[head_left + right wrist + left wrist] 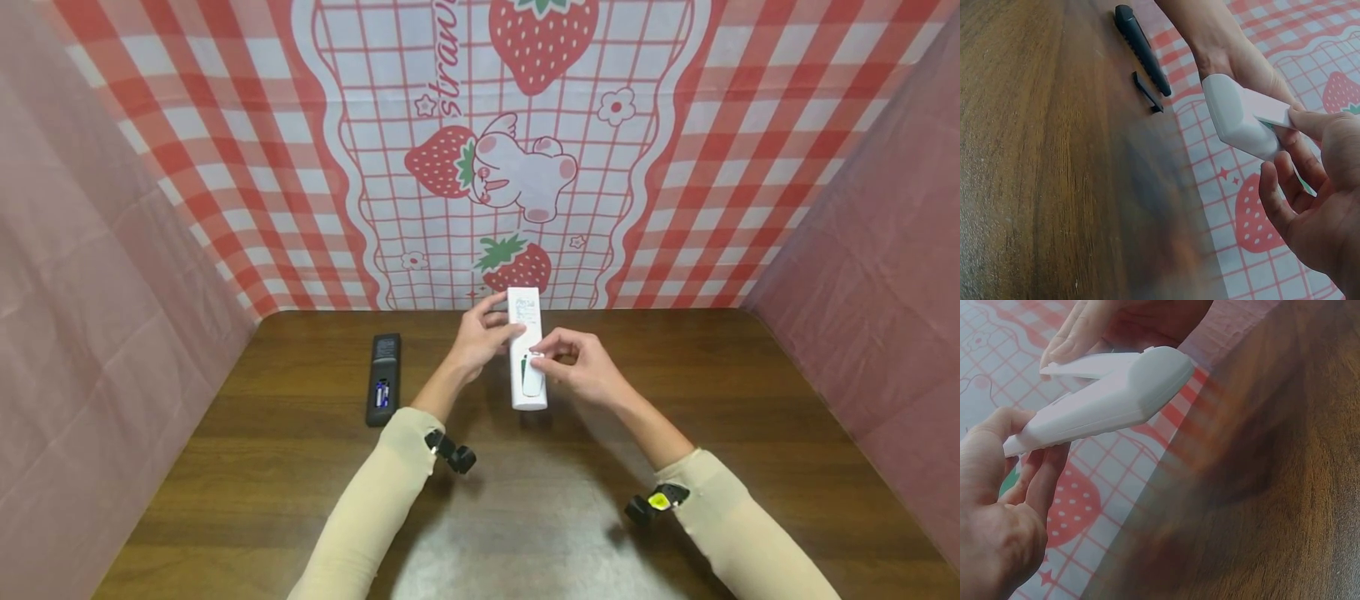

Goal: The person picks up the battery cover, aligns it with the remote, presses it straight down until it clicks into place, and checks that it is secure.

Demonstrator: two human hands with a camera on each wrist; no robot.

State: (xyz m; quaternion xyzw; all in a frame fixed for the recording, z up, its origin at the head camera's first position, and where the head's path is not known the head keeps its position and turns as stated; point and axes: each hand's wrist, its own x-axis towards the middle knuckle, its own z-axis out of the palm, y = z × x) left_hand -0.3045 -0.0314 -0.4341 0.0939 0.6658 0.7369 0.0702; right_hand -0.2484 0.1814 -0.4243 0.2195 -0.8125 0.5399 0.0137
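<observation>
My left hand (pixel 474 337) grips a white remote control (pixel 525 312) by its far end, thumb on its back face. The remote is raised above the table with its back turned up. My right hand (pixel 588 367) pinches the white battery cover (pixel 533 382) between thumb and finger. This cover is tilted up at its upper edge, while its lower end still meets the remote, as the left wrist view shows with the cover (pixel 1094 364) angled off the body (pixel 1110 403). A green strip shows in the gap. What lies inside the compartment is hidden.
A black remote (pixel 384 367) lies face down on the wooden table (pixel 300 483) at left, blue batteries (pixel 382 393) in its uncovered compartment. A small black cover (pixel 1147 92) lies beside it in the right wrist view. A strawberry-print cloth (pixel 667 208) hangs behind.
</observation>
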